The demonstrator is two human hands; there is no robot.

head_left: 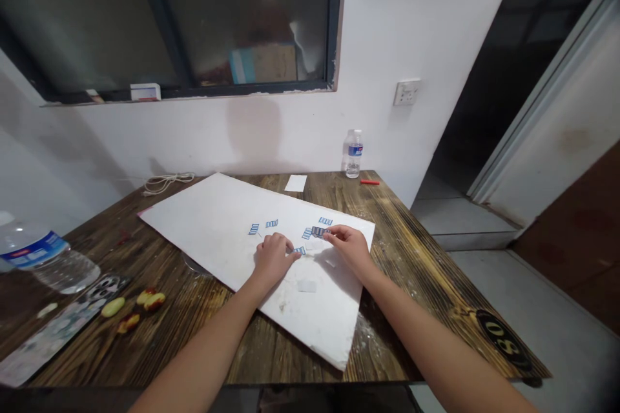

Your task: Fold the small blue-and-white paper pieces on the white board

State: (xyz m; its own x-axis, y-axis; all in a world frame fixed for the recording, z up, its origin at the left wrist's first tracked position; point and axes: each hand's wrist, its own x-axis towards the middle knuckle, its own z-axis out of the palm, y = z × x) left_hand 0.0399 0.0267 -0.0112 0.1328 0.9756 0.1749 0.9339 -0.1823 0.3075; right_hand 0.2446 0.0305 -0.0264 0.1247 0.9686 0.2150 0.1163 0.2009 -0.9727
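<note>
My right hand (349, 244) pinches a small dark card piece with pale bars (318, 231) between thumb and fingers, held just over the white board (194, 210). My left hand (275, 258) rests on the board, its fingers bent and the thumb apart from them. Close by its thumb and index finger lies a small blue-barred piece (301, 250), partly covered. More blue-barred pieces lie around: one (307, 233) beside the held piece, one (326, 221) behind it, and two to the left, a tilted one (254, 229) and a level one (272, 224).
The board lies askew on a dark wooden table (411, 310). A large water bottle (46, 255), a patterned strip (62, 329) and several fruits (145, 300) are at left. Behind are a cable (167, 182), white paper (296, 183), a small bottle (354, 155) and a red pen (370, 182).
</note>
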